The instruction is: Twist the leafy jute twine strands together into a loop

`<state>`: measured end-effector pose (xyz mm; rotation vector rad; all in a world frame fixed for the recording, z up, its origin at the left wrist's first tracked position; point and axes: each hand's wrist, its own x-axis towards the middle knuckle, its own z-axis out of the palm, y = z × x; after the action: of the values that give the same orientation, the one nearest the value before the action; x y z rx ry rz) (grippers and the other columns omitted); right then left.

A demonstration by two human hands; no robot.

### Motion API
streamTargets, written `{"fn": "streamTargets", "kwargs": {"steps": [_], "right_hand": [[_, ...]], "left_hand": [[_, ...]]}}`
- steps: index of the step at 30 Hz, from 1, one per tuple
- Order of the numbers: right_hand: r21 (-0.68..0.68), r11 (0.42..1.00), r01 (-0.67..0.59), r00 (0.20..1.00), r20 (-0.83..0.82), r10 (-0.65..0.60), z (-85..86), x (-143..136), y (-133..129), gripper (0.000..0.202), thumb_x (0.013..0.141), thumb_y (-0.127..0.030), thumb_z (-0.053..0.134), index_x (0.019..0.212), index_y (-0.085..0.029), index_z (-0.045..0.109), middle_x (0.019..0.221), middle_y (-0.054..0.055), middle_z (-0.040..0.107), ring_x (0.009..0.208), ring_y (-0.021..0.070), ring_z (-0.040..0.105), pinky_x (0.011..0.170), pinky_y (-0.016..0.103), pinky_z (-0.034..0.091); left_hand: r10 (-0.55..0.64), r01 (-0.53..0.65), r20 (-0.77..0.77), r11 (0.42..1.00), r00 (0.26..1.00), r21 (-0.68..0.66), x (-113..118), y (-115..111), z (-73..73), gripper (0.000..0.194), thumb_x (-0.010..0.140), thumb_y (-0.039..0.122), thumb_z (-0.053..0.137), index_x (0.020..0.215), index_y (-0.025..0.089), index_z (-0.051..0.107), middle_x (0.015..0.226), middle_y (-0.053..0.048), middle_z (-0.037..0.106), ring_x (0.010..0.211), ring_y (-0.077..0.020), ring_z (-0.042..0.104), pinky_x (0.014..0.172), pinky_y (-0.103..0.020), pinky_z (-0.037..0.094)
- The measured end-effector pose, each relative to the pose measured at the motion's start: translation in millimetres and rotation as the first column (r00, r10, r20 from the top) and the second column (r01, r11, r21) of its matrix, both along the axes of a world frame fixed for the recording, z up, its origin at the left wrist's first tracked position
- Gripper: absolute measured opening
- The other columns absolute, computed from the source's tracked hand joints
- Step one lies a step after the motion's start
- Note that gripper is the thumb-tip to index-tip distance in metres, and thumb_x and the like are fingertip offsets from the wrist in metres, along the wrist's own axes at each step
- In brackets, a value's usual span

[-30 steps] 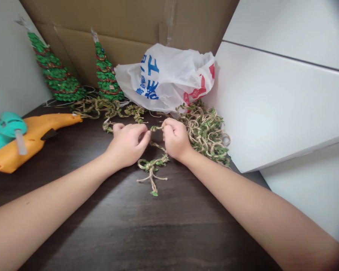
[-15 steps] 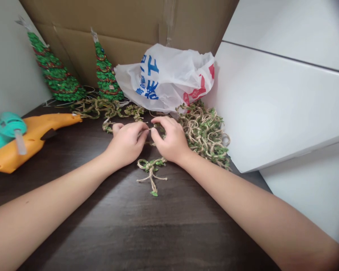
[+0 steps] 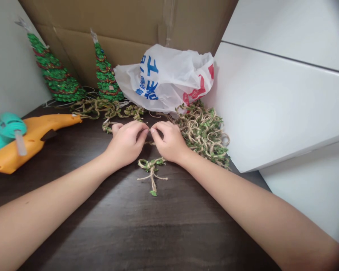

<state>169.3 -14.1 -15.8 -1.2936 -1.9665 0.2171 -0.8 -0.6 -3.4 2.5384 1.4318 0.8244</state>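
My left hand (image 3: 127, 142) and my right hand (image 3: 169, 142) meet over the middle of the dark table, fingertips nearly touching. Each is closed in a pinch on thin jute twine, of which only a tiny bit shows between the fingers. In front of them lies a bow of leafy twine (image 3: 151, 165) with loose ends and a green leaf at its tip. To the right of my right hand sits a tangled heap of leafy twine (image 3: 206, 131). More leafy twine (image 3: 107, 108) stretches behind my left hand.
Two small green Christmas trees (image 3: 56, 77) stand at the back left. An orange and a teal glue gun (image 3: 34, 131) lie at the left. A white plastic bag (image 3: 169, 79) rests at the back against cardboard (image 3: 124, 22). White panels (image 3: 271, 98) rise on the right.
My right hand's index finger has come down, closing its fingertips to the thumb near my left fingertips. My left hand has barely moved.
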Motion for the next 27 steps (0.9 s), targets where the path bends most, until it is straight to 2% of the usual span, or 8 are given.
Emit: {"fn": "streamTargets", "kwargs": {"steps": [4,7,12,20,27], "right_hand": [[0.048,0.999,-0.021,0.99,-0.141,0.027,-0.8,1.0,3.5,0.025,0.101,-0.032,0.04,0.087,-0.02,0.057,0.089,0.004,0.065,0.088,0.0186,0.059,0.085,0.035,0.042],[0.036,0.999,-0.032,0.984,-0.177,0.038,-1.9,2.1,6.0,0.025,0.101,-0.032,0.039,0.086,-0.02,0.055,0.086,0.003,0.063,0.085,0.0174,0.059,0.082,0.033,0.043],[-0.027,0.996,-0.09,0.987,-0.139,0.085,-2.3,2.6,5.8,0.023,0.1,-0.03,0.041,0.085,-0.021,0.056,0.087,0.002,0.064,0.087,0.0168,0.059,0.083,0.032,0.044],[-0.025,0.986,-0.167,0.986,-0.032,0.166,0.1,0.1,0.2,0.025,0.1,-0.028,0.035,0.081,-0.021,0.049,0.09,0.004,0.051,0.087,0.0172,0.052,0.087,0.035,0.045],[-0.058,0.986,-0.157,0.987,0.017,0.158,-0.8,0.4,0.7,0.025,0.101,-0.028,0.034,0.085,-0.022,0.053,0.093,0.004,0.051,0.091,0.0185,0.052,0.09,0.038,0.045]], "left_hand": [[-0.026,0.026,-0.052,1.0,0.998,-0.008,0.3,0.0,-1.8,0.028,0.099,0.032,0.041,0.083,0.018,0.059,0.082,-0.004,0.068,0.086,-0.023,0.063,0.081,-0.04,0.031],[-0.082,0.082,-0.04,0.996,0.996,-0.018,0.3,-0.2,-3.0,0.031,0.1,0.033,0.039,0.077,0.018,0.054,0.074,-0.002,0.063,0.078,-0.0201,0.06,0.08,-0.039,0.03],[-0.173,0.173,0.033,0.985,0.984,-0.025,-0.5,0.2,-2.9,0.032,0.101,0.033,0.038,0.077,0.018,0.053,0.07,0.0,0.059,0.069,-0.016,0.055,0.077,-0.036,0.032],[-0.121,0.124,0.07,0.992,0.99,-0.032,-0.3,-0.7,-0.9,0.03,0.1,0.034,0.036,0.079,0.018,0.05,0.067,0.001,0.055,0.063,-0.0152,0.05,0.079,-0.037,0.033],[-0.155,0.169,0.135,0.98,0.979,-0.104,-1.7,-2.8,3.7,0.032,0.1,0.033,0.031,0.078,0.019,0.05,0.07,-0.001,0.058,0.068,-0.0166,0.054,0.075,-0.035,0.037]]}}
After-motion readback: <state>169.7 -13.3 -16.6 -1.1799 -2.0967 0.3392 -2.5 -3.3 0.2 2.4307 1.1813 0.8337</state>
